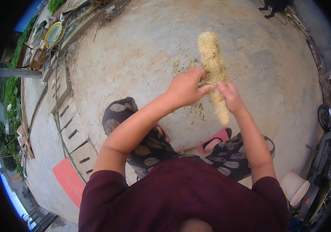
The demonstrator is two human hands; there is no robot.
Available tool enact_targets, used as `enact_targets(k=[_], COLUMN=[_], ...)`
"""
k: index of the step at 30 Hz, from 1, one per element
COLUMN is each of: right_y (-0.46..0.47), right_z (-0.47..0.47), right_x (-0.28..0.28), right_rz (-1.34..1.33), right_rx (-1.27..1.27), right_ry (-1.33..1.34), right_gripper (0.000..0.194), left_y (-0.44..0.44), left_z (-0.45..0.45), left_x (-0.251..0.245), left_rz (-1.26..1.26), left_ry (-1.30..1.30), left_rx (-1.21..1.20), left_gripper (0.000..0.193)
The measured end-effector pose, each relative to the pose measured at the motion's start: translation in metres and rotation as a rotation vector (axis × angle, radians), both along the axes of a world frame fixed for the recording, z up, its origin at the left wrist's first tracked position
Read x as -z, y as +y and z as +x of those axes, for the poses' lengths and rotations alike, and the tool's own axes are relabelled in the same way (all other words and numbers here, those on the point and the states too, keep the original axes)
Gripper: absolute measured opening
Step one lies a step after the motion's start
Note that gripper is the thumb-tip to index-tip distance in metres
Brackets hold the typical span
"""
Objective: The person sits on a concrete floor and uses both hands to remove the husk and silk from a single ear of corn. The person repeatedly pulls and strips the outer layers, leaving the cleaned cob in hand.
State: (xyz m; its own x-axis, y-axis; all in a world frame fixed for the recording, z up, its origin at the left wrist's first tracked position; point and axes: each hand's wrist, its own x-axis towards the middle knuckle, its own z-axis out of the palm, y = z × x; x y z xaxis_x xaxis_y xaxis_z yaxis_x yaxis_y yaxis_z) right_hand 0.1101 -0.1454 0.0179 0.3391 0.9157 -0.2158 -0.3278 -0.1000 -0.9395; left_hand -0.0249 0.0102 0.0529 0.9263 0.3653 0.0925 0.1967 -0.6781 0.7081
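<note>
A long, straw-coloured dried loofah gourd [212, 55] with a bare fibrous surface is held above the concrete ground, its narrow end towards my body. My right hand [231, 97] grips its lower part from the right, thumb on top. At its left edge, about the middle, my left hand [189, 87] has its thumb and fingers on the fibres; whether they pinch a scrap of skin is too small to tell. Brownish-green skin flakes [196, 110] lie on the ground below, and more lie beyond my left hand.
Slotted concrete drain covers [72, 123] and a red mat [69, 179] lie at left, with a yellow-rimmed basin [53, 34] farther up. A white bucket [294, 187] and a parked scooter [325, 162] stand at right. A black animal [273, 6] is at the top right.
</note>
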Motion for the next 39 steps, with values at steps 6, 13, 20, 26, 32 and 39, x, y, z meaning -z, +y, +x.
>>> enact_targets(k=[6, 13, 20, 26, 32, 39], right_y=[-0.002, -0.010, -0.007, -0.007, -0.002, -0.019], right_z=[-0.008, 0.005, -0.003, -0.005, -0.010, 0.028], right_x=[-0.005, -0.006, -0.013, -0.014, -0.014, 0.009], right_rz=[-0.039, -0.040, -0.086, -0.079, -0.086, 0.211], right_rx=[-0.002, 0.110, 0.046, 0.020, -0.006, 0.024], right_ry=[0.057, 0.425, 0.416, 0.259, 0.182, 0.752], right_gripper=[0.051, 0.049, 0.048, 0.048, 0.047, 0.053], left_y=[0.006, 0.064, 0.043, 0.032, 0.030, 0.063], left_z=[0.001, 0.006, 0.010, 0.014, 0.014, 0.001], left_x=[0.006, -0.015, 0.004, -0.007, 0.008, -0.031], left_rz=[0.063, 0.155, -0.132, -0.269, -0.122, -0.712], left_ry=[0.057, -0.095, 0.015, 0.095, -0.003, -0.106], left_rx=[0.129, -0.371, -0.112, 0.033, -0.001, -0.289], left_gripper=[0.019, 0.025, 0.026, 0.027, 0.034, 0.040])
